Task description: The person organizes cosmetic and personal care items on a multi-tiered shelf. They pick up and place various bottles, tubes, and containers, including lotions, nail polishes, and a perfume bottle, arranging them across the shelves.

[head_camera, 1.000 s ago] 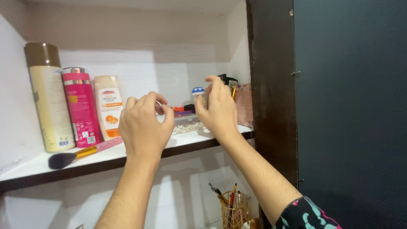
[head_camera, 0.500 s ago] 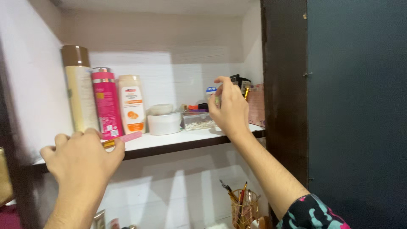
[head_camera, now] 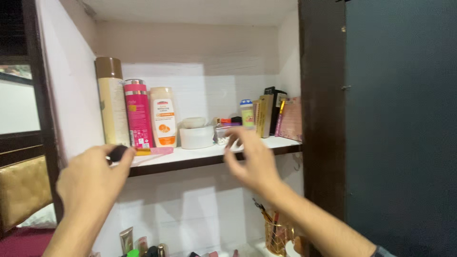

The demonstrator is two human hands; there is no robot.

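The makeup brush lies flat near the front edge of the white shelf, its long axis running roughly along the shelf: the dark bristle head points left, toward the white side wall, and the gold ferrule and pink handle stretch right, toward the cream lotion bottle. The left hand reaches up from below with its back to the camera, the wrist straight and the forearm rising steeply; thumb and forefinger are curled in and pinch the bristle head, the other fingers folded loosely beneath. The right hand hangs just in front of the shelf edge, blurred, fingers spread and half curled with nothing between them, its forearm slanting down to the lower right. Behind the brush stand a tall cream can with a brown cap and a pink can. A round white jar sits mid-shelf, and small boxes stand upright by the dark cabinet frame. Below, a gold wire cup holds pencils.
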